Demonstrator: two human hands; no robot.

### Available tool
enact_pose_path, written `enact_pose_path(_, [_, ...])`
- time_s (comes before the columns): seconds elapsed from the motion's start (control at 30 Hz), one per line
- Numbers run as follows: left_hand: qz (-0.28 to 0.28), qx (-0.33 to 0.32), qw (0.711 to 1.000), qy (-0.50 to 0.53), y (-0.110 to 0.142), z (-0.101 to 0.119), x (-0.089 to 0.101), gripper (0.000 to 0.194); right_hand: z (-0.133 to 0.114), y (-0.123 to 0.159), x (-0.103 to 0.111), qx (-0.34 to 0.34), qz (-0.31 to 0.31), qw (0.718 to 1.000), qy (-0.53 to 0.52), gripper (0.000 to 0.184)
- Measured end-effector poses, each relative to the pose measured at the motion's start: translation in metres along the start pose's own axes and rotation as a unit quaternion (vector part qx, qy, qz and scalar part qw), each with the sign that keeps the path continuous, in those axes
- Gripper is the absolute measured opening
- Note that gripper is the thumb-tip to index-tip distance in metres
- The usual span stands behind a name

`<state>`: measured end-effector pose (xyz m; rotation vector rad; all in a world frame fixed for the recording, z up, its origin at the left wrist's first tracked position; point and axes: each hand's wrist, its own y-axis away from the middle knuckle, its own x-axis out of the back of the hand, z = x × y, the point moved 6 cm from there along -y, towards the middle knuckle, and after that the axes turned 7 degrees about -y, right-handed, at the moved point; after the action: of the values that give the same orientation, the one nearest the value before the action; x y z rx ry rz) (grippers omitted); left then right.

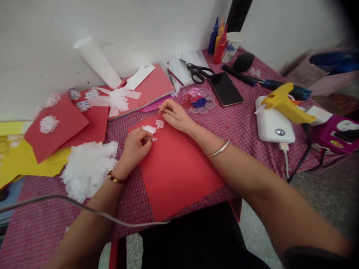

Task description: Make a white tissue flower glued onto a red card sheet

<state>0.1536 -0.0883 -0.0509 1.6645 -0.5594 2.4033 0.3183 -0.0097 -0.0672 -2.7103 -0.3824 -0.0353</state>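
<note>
A red sheet of paper [182,172] lies in front of me, with small white paper pieces [149,129] near its far left corner. Over that corner, my left hand [137,146] is closed in a pinch, with a bit of white paper showing at its fingertips. My right hand [176,116] is bent at the sheet's far edge, its fingers closed around what looks like a thin stick [171,114]. One loose white scrap [159,123] rests between the two hands. To the left of my left wrist is a heap of torn white paper [88,168].
Red cards [56,125] with white paper puffs lie left. Behind are scissors [198,71], a phone [226,89], a paint palette [198,101] and paint bottles [220,46]. A yellow glue gun [288,104] rests on a white box [273,123] at right. A cable [84,206] crosses the front left.
</note>
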Motion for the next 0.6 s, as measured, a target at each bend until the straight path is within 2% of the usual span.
enact_pose_path(0.2, [0.014, -0.072, 0.996, 0.045, 0.003, -0.002, 0.007, 0.014, 0.000, -0.003, 0.000, 0.016, -0.010, 0.999, 0.032, 0.020])
enact_pose_path(0.3, [0.002, -0.079, 0.997, 0.020, 0.002, -0.003, 0.006, 0.014, -0.006, -0.005, 0.002, 0.022, -0.027, 0.994, 0.101, 0.022])
enact_pose_path(0.37, [0.007, -0.073, 0.997, -0.014, 0.000, -0.004, 0.003, 0.022, -0.012, -0.004, 0.003, 0.027, -0.057, 0.981, 0.183, 0.023])
enact_pose_path(0.47, [0.024, -0.058, 0.997, -0.053, -0.002, -0.006, 0.000, 0.031, -0.025, 0.009, 0.003, 0.049, -0.140, 0.927, 0.345, 0.024])
enact_pose_path(0.53, [0.040, -0.043, 0.997, -0.059, -0.002, -0.008, 0.001, 0.023, -0.031, 0.025, 0.002, 0.059, -0.196, 0.875, 0.439, 0.023])
enact_pose_path(0.6, [0.062, -0.031, 0.996, -0.059, -0.001, -0.010, 0.004, 0.006, -0.037, 0.042, 0.001, 0.062, -0.234, 0.833, 0.498, 0.023])
